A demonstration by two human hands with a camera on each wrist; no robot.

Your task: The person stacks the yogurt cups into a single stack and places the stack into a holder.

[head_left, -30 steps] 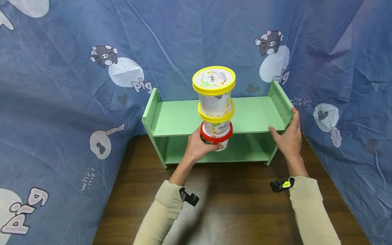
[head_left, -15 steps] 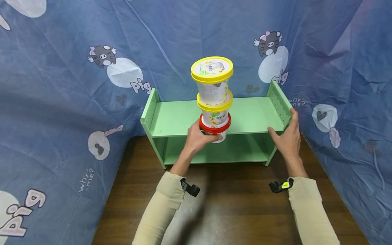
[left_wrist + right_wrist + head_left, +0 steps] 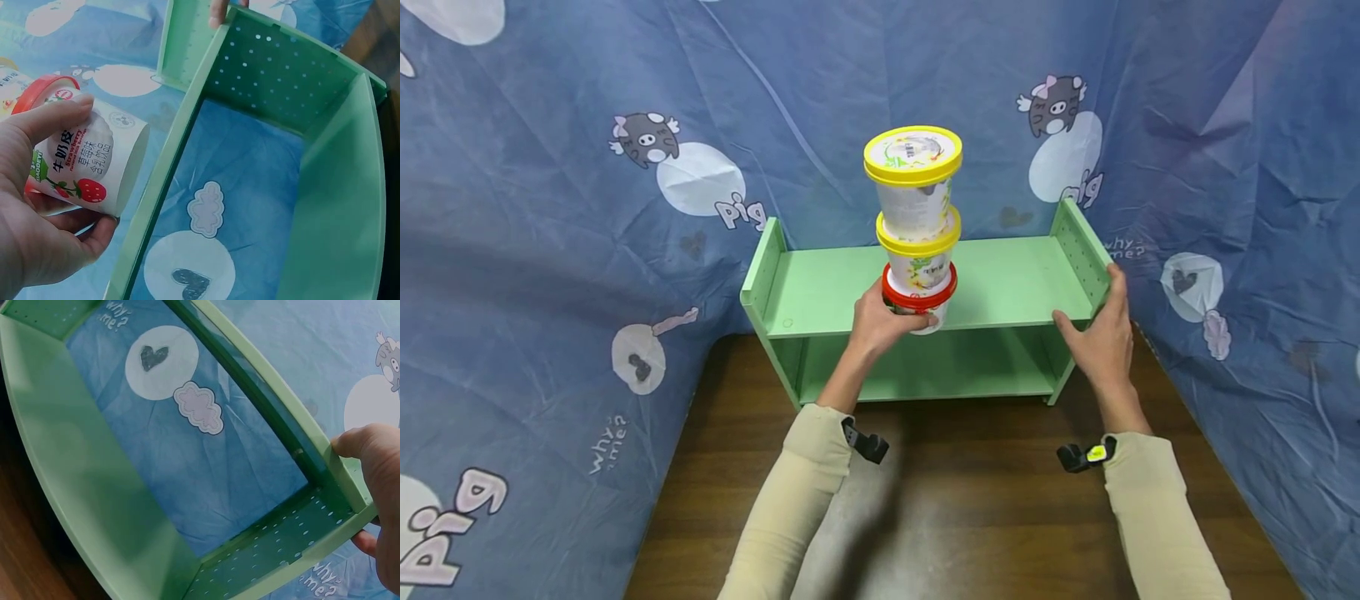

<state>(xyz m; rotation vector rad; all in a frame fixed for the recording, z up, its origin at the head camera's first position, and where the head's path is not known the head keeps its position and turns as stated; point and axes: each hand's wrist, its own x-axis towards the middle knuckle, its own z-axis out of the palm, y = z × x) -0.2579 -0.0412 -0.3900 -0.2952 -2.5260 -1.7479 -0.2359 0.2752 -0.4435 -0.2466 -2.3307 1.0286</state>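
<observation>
Three lidded tubs stand stacked, with my left hand [image 3: 880, 321] wrapped round the lowest. That one is a white tub [image 3: 94, 153] with a red lid [image 3: 919, 292] and strawberry pictures on its side. Above it sit a middle tub [image 3: 925, 268] and a top tub [image 3: 913, 204], both white with yellow lids. In the head view the stack overlaps the front of the upper board of a green shelf [image 3: 820, 292]. My right hand [image 3: 1103, 337] holds that shelf's right end, thumb at the board's front edge [image 3: 294, 412] and fingers round the side panel [image 3: 1082, 254].
The shelf has a lower board [image 3: 970, 379] under the upper one. A blue cloth [image 3: 835, 108] with pig prints hangs behind and on both sides. Brown wooden flooring [image 3: 985, 500] lies in front of the shelf.
My left hand has carried the stacked tubs forward, toward the shelf's upper board. My right hand keeps its hold on the shelf's right end.
</observation>
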